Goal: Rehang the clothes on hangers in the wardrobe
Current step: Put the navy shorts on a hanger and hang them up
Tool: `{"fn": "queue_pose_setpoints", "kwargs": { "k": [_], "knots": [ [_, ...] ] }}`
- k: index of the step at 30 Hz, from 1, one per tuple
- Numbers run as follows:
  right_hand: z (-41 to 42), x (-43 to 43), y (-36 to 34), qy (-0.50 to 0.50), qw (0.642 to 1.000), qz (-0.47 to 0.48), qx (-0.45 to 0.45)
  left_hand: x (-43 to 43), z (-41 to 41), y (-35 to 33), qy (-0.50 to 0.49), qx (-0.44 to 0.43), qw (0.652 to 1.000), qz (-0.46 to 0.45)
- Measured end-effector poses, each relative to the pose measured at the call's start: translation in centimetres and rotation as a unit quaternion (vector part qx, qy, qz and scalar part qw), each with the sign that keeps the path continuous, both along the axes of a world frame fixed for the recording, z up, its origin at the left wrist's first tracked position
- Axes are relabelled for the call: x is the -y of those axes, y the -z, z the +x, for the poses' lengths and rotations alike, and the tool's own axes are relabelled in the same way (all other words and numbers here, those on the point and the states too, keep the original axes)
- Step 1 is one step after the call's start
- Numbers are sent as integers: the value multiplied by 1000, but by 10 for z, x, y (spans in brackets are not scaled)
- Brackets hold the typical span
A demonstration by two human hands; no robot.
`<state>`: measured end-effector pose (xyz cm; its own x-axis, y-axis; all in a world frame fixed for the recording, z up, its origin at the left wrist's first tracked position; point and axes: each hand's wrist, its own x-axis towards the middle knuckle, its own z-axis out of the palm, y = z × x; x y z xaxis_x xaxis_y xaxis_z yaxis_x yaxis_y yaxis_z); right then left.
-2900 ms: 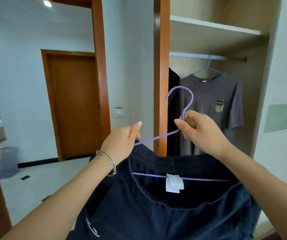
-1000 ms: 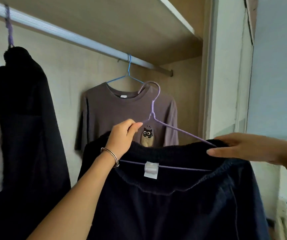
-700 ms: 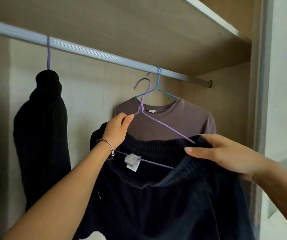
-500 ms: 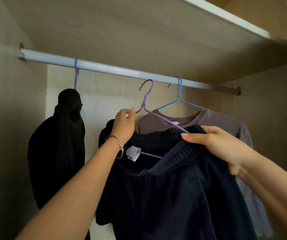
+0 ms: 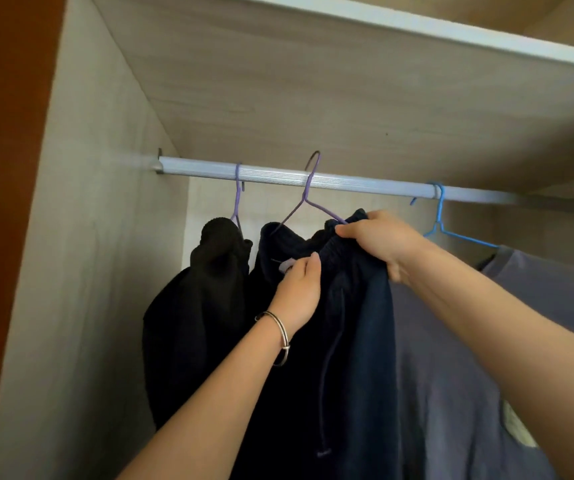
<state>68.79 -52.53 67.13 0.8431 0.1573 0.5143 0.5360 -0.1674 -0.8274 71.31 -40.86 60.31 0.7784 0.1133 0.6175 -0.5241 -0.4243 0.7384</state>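
Note:
The navy shorts hang on a purple wire hanger whose hook sits over the silver wardrobe rail. My right hand grips the elastic waistband at the hanger's right shoulder. My left hand, with a bangle on the wrist, pinches the waistband near the white label, lower and to the left. The hanger's lower bar is hidden by fabric.
A black garment hangs on another purple hanger to the left. A grey-purple T-shirt hangs on a blue hanger to the right. The wardrobe's side wall is close at left; a shelf runs above the rail.
The purple hanger's hook has gone up and over the rail. My left hand let go of the hanger and dropped to the waistband; my right hand closed on the waistband.

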Motion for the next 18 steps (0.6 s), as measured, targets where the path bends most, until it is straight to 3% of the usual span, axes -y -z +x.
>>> {"fn": "queue_pose_setpoints", "kwargs": {
  "k": [6, 10, 18],
  "knots": [
    [6, -38, -5, 37, 997, -57, 33, -17, 0, -14, -71, -44, 996, 11],
    [11, -44, 13, 33, 996, -82, 5, -25, -6, -4, -71, -57, 996, 5],
    [0, -36, 15, -71, 988, -121, -63, -28, -44, 25, -90, -26, 995, 23]
  ]
}}
